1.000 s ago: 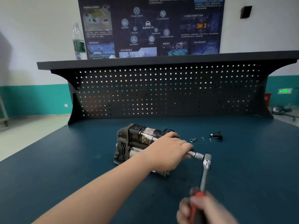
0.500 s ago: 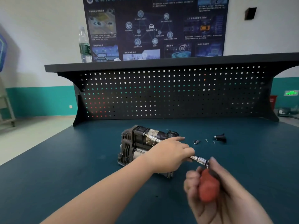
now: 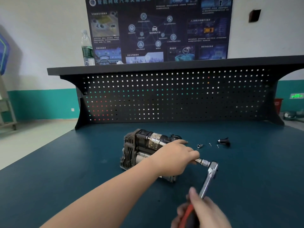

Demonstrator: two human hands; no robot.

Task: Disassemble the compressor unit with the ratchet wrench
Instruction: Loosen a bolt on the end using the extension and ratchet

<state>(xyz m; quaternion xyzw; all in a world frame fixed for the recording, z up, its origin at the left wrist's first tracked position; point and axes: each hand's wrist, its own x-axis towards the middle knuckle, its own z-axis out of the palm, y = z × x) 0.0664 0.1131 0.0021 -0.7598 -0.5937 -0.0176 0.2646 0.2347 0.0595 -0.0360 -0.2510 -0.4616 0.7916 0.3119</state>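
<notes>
Presently, the compressor unit [image 3: 144, 150] lies on its side on the dark blue counter [image 3: 65, 170], near the middle, in front of the black pegboard back panel [image 3: 172, 96]. The left hand [image 3: 174, 157] reaches over the unit, its fingers curled around the extension bar [image 3: 201, 161] that runs from the unit's upper body out to the right. The ratchet wrench [image 3: 208, 180] is seated on the outer end of that bar, its head beside the left fingertips and its shaft angled down toward the viewer. The right hand [image 3: 202, 213] is clamped on the red-and-black grip at the bottom edge of view. Well right of the unit lie a loose socket [image 3: 199, 145], two small screws [image 3: 210, 144] and a black fitting [image 3: 224, 141], apart from one another. A water bottle [image 3: 87, 48] stands on the shelf above.
</notes>
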